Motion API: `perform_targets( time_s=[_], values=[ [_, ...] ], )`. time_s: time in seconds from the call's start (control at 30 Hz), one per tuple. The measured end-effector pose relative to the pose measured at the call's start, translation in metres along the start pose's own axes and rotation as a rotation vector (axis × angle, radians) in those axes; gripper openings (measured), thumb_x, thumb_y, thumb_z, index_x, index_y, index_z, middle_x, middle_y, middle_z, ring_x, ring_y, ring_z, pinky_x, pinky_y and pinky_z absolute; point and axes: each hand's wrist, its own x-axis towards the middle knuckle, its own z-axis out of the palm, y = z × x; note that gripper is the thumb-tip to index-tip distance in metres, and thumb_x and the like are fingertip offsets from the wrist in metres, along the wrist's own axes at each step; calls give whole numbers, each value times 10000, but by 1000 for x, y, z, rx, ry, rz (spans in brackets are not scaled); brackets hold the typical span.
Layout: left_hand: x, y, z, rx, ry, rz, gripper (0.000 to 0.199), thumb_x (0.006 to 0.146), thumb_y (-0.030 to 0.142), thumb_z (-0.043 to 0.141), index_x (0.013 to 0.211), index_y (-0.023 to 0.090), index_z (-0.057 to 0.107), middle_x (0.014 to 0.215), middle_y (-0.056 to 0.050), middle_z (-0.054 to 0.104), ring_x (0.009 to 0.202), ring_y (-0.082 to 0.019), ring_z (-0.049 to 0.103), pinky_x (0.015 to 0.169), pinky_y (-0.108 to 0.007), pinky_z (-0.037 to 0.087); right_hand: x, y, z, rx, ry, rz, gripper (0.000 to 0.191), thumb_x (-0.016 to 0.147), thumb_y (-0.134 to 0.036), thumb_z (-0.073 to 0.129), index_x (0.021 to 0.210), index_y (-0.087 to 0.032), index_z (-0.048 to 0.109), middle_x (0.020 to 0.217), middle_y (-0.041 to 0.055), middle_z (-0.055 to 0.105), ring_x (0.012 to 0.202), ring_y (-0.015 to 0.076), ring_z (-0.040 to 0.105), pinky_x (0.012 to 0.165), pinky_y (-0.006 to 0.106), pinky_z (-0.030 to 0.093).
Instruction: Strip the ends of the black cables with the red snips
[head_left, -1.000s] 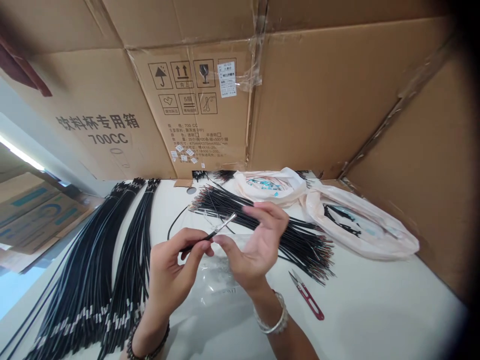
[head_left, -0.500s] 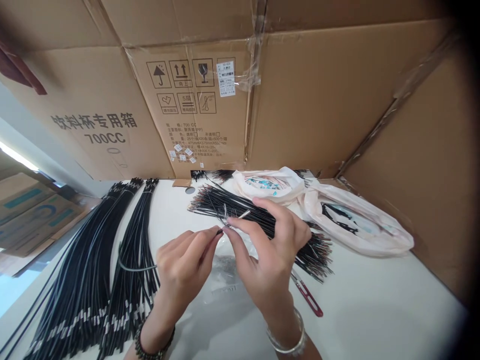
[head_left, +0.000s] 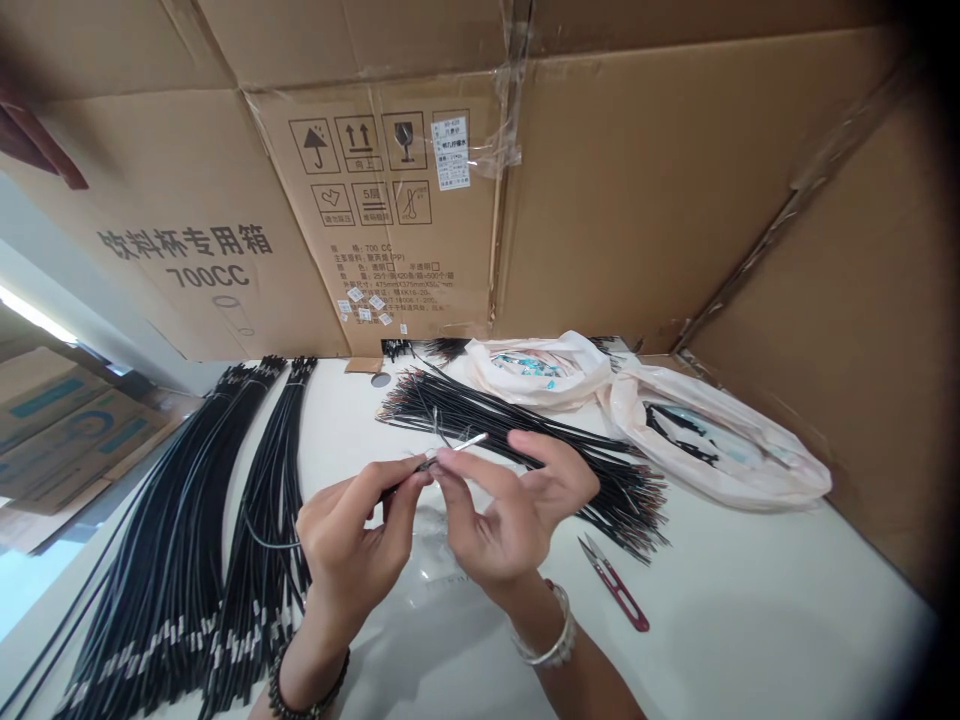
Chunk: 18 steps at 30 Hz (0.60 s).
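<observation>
Tall brown cardboard sheets, creased, taped and printed with black symbols and Chinese lettering (head_left: 637, 200), wall in the back and right of a smooth white tabletop (head_left: 757, 610). At left, beyond a plain pale grey-white surface (head_left: 112, 285), a bright white strip of light (head_left: 37, 315) glows above brown cardboard cartons with blue markings (head_left: 45, 470).

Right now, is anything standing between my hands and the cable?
Nothing visible is: the left hand and right hand both have their fingertips on the cable. The snips lie apart, to the right of the right hand.
</observation>
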Motion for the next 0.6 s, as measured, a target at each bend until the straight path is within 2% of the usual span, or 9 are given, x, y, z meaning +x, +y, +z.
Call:
perform_targets(
  time_s=[0.13,0.3,0.4,0.47,0.6],
  values=[
    [0,0,0,-15,0,-12,101,831,101,667,884,186,680,725,7,739,499,-71,582,503,-176,460,2,5,0,29,25,55,154,789,-314,761,890,-250,665,1046,69,472,939,236,504,768,396,413],
    [1,-2,-1,-15,-1,1,93,831,110,677,873,192,674,698,18,728,464,-61,543,481,-178,442,4,6,-2,17,-37,23,10,857,-257,682,853,-265,678,1058,62,495,961,232,511,799,408,426],
    [1,-2,-1,11,-6,2,114,824,107,683,894,198,684,651,35,704,452,-58,532,480,-175,433,4,3,-1,-12,-29,-7,75,886,-231,647,836,-265,691,1019,54,519,958,225,496,823,413,410],
    [0,-2,0,18,-13,-21,109,826,108,677,891,195,686,634,38,694,457,-59,543,489,-171,436,3,0,0,29,-48,65,101,882,-187,644,826,-257,691,1004,46,538,972,221,494,844,412,412],
    [0,0,1,-11,-2,-82,88,835,101,653,862,183,674,643,36,697,476,-58,577,495,-156,439,2,-5,-1,261,-161,318,160,841,-101,665,797,-254,682,1019,19,569,1012,202,517,899,394,437]
  ],
)
